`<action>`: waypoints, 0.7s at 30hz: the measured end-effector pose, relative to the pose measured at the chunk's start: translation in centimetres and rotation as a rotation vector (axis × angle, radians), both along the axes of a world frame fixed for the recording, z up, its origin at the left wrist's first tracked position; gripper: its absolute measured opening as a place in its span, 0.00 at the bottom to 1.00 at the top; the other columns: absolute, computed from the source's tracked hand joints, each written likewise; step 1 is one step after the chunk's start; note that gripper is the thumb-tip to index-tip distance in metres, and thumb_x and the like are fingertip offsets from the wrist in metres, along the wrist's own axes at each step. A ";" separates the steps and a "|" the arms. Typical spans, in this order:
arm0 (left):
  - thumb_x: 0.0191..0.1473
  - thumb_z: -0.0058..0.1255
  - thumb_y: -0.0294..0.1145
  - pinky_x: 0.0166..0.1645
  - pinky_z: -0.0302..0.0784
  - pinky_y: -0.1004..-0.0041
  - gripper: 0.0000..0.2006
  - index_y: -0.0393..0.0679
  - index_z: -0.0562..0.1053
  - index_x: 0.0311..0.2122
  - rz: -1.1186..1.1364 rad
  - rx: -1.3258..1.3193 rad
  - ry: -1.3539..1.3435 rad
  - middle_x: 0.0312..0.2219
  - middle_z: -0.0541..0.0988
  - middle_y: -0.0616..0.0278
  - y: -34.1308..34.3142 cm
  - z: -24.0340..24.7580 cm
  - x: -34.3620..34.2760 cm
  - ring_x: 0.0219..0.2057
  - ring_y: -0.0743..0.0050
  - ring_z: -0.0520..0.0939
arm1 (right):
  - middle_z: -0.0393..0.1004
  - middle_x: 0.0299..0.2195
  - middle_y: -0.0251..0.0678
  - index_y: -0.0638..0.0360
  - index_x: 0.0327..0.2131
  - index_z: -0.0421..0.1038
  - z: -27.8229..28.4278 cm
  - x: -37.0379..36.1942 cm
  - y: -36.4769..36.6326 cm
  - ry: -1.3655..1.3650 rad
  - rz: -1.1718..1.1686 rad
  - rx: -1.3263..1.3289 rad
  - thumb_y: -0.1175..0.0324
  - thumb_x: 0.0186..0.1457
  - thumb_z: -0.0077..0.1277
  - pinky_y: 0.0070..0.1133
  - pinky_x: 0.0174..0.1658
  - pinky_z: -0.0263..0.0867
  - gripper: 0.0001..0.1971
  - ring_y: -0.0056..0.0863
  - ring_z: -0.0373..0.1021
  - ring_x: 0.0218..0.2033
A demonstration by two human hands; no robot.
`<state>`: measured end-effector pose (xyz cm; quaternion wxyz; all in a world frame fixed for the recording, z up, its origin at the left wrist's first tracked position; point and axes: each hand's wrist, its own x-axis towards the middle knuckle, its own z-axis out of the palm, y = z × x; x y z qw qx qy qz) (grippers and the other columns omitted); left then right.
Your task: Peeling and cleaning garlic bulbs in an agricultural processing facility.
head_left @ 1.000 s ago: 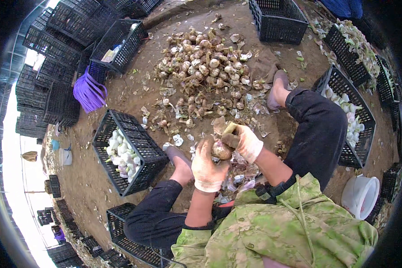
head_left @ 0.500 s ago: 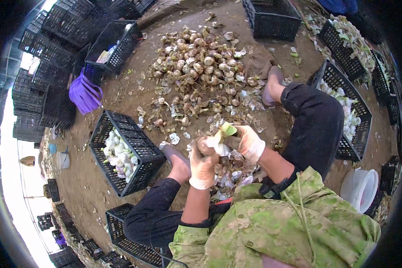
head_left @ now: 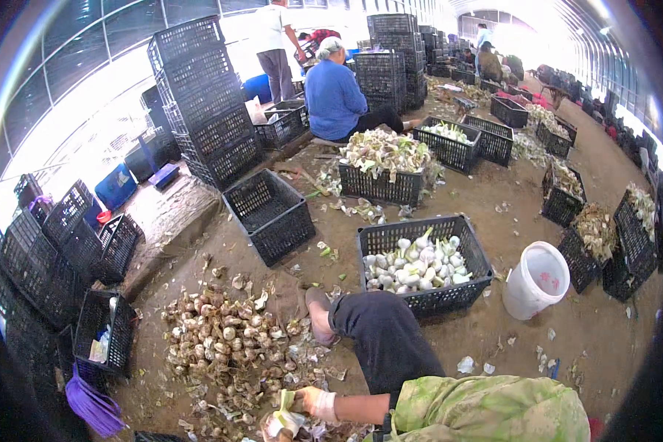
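My right hand (head_left: pixel 318 404), in a pale glove with fingertips showing, is closed on the green stem of a garlic bulb (head_left: pixel 286 421) at the lower edge. The bulb is whitish and partly peeled. Of my left hand only a sliver may show under the bulb at the picture's bottom; its fingers are cut off. Just beyond the hands lies a heap of unpeeled garlic bulbs (head_left: pixel 228 342), brown with soil and roots. Peeled skins are scattered around it.
Beyond my right knee stands a black crate (head_left: pixel 427 295) of clean white garlic. A white bucket (head_left: pixel 536 280) is to its right, an empty black crate (head_left: pixel 269 214) to its left. Crate stacks (head_left: pixel 199 103), a heaped crate of skins (head_left: pixel 383 166) and a seated person in blue (head_left: pixel 335 99) are farther off.
The view has swung up and to the right, so the hands now sit at the bottom edge and my left hand is nearly out of view. The right hand still grips the garlic stem.
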<state>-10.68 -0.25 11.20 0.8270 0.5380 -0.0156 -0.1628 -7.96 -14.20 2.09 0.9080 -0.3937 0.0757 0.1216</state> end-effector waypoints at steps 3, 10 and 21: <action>0.45 0.52 0.28 0.45 0.72 0.66 0.22 0.37 0.65 0.47 -0.117 -0.220 0.007 0.41 0.72 0.54 0.1 0.1 0.6 0.39 0.62 0.74 | 0.75 0.31 0.35 0.61 0.36 0.71 3.8 -0.5 -1.9 0.022 -0.066 0.146 0.74 0.52 0.43 0.21 0.34 0.69 0.09 0.25 0.71 0.29; 0.50 0.49 0.29 0.47 0.70 0.72 0.22 0.42 0.62 0.52 0.132 -0.622 0.057 0.45 0.70 0.56 -0.8 -1.6 0.7 0.45 0.69 0.71 | 0.73 0.37 0.36 0.66 0.40 0.69 9.2 -3.9 -2.2 -0.516 0.062 -0.746 0.74 0.49 0.49 0.18 0.41 0.66 0.13 0.22 0.69 0.37; 0.50 0.46 0.57 0.35 0.76 0.68 0.25 0.44 0.71 0.39 0.332 -0.402 0.446 0.31 0.75 0.65 -1.7 0.7 0.8 0.31 0.73 0.77 | 0.72 0.38 0.36 0.57 0.41 0.68 1.4 0.3 -4.7 0.452 -0.294 0.095 0.71 0.54 0.39 0.32 0.45 0.65 0.12 0.34 0.69 0.39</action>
